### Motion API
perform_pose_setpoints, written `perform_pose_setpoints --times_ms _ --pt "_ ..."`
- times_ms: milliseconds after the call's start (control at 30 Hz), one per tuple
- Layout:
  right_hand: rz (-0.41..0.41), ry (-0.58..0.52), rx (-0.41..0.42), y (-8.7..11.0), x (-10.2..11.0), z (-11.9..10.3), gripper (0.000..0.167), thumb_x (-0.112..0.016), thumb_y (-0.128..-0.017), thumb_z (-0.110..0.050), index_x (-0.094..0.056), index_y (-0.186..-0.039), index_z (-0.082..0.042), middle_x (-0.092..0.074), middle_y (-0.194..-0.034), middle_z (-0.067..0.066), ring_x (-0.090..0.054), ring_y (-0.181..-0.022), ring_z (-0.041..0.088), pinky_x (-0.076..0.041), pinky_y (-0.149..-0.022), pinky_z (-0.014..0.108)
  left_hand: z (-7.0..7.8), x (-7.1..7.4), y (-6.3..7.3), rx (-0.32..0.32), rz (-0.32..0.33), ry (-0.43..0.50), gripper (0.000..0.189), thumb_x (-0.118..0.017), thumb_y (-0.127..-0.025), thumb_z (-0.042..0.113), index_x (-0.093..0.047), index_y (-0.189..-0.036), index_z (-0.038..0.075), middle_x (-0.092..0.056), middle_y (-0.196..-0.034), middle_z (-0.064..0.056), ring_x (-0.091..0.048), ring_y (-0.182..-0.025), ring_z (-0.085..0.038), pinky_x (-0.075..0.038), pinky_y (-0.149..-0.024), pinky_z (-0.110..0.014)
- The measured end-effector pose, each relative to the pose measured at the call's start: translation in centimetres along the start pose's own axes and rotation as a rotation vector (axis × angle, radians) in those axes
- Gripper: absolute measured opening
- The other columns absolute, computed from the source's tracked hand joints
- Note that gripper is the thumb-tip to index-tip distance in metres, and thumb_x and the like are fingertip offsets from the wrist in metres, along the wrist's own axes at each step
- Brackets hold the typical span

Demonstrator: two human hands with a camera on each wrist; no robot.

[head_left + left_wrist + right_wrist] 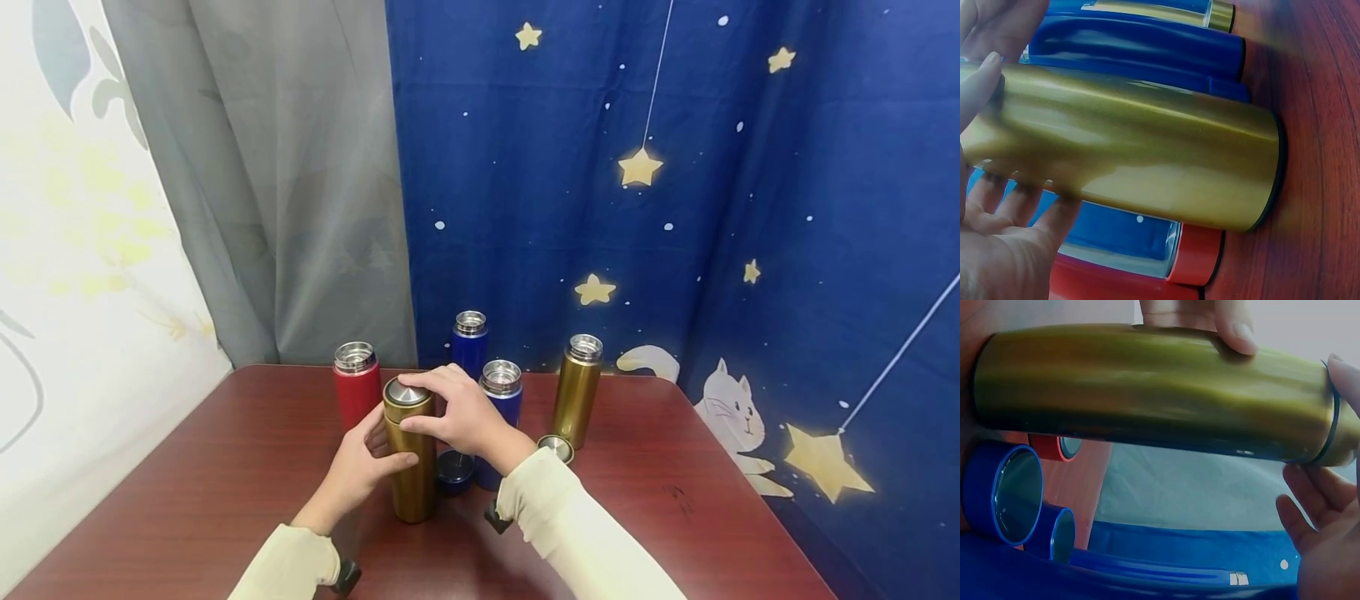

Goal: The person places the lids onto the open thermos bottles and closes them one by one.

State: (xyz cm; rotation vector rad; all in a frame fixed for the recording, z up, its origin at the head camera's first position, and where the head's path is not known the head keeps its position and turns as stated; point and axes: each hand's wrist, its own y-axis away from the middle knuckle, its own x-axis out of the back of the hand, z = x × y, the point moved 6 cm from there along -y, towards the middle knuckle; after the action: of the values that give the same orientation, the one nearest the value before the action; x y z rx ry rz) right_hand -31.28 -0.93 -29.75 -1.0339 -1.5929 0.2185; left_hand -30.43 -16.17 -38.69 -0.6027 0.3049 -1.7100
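A gold thermos flask [414, 487] stands upright near the middle of the table, its silver-topped lid [407, 393] seated on the neck. My left hand [354, 473] grips the flask's body, thumb on the near side and fingers around the far side. From the right, my right hand [463, 418] holds the lid, with thumb and fingers at its rim; the right wrist view shows those fingertips at the dark seam below the lid. Close behind are a lidless red flask [354, 390] and a lidless blue flask [512, 407].
Farther back stand another lidless blue flask [469, 343] and a lidless gold flask [577, 392]. A loose gold lid [556, 448] and a blue lid [454, 471] lie on the table [247, 467]. Low in the left wrist view is a red lid [1197, 256]. Curtains [525, 167] hang behind.
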Motion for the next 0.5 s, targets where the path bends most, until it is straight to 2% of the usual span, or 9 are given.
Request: perform_pose_setpoints --times_ms 167,333,500 --pt "0.067 0.101 -0.008 0.0 -0.2 -0.2 0.055 -0.083 -0.075 -0.040 -0.065 -0.122 -0.017 -0.060 -0.098 -0.003 -0.047 -0.091 0.013 -0.042 -0.077 0.025 0.0 0.0 0.0 0.004 0.007 0.004 0.081 -0.077 -0.081 0.003 -0.035 -0.150 0.010 -0.052 -0.139 -0.015 -0.060 -0.114 -0.015 -0.050 -0.091 -0.028" --pt "0.168 0.250 0.007 -0.1 -0.3 -0.8 0.056 -0.082 -0.071 -0.051 -0.066 -0.113 -0.018 -0.058 -0.091 -0.003 -0.047 -0.086 0.013 -0.042 -0.073 0.028 -0.1 0.1 0.1 0.004 0.020 0.004 0.081 -0.078 -0.080 0.002 -0.037 -0.149 0.010 -0.052 -0.139 -0.015 -0.059 -0.114 -0.014 -0.050 -0.091 -0.027" --pt "0.276 0.404 0.012 -0.1 -0.4 -1.4 0.059 -0.079 -0.068 -0.061 -0.065 -0.104 -0.017 -0.059 -0.088 -0.003 -0.047 -0.080 0.016 -0.043 -0.071 0.030 0.0 0.0 0.0 -0.007 0.017 0.010 0.079 -0.078 -0.080 0.002 -0.039 -0.148 0.012 -0.053 -0.137 -0.014 -0.061 -0.112 -0.018 -0.052 -0.088 -0.030"
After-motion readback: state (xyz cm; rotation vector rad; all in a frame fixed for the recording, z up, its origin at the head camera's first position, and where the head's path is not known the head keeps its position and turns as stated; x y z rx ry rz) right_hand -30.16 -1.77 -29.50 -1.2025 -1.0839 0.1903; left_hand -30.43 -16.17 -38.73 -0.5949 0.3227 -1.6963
